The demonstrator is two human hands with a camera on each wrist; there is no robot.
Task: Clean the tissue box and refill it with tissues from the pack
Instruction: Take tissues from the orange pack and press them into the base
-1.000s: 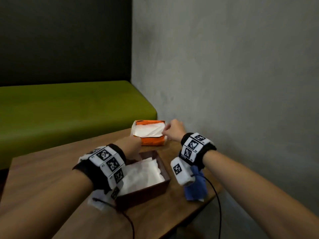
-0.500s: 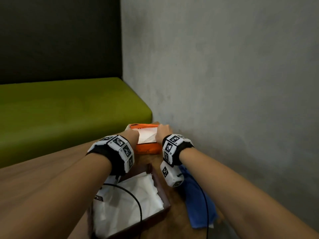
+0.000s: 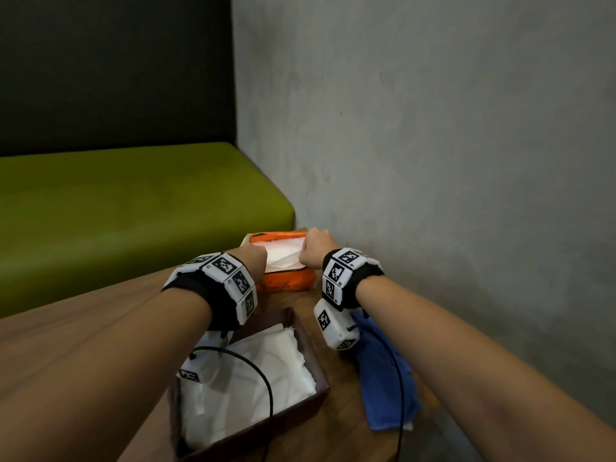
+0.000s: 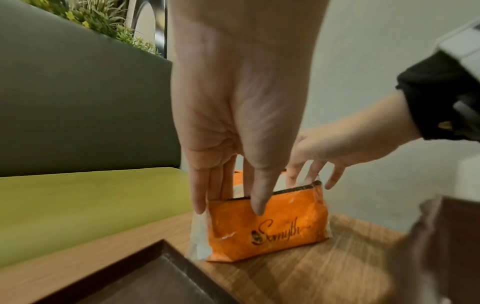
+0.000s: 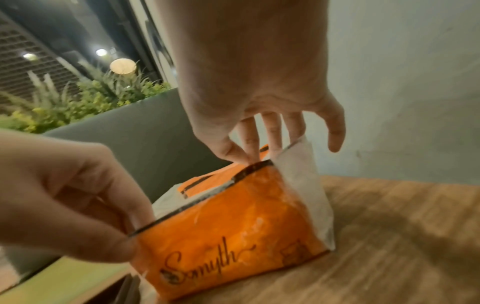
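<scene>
- The orange tissue pack [image 3: 286,261] sits at the table's far corner, close to the grey wall [image 3: 433,161] along the frame's right.
- Left hand [image 3: 255,258] and right hand [image 3: 315,246] crowd the pack's open top.
- Nearer, the brown tissue box [image 3: 316,371] and blue cloth [image 3: 386,371] fill the centre foreground.
- Bare wooden table [image 3: 100,328] lies open at lower left.

Black wristbands [image 3: 216,305], checkered white marker blocks [image 3: 336,325]
</scene>
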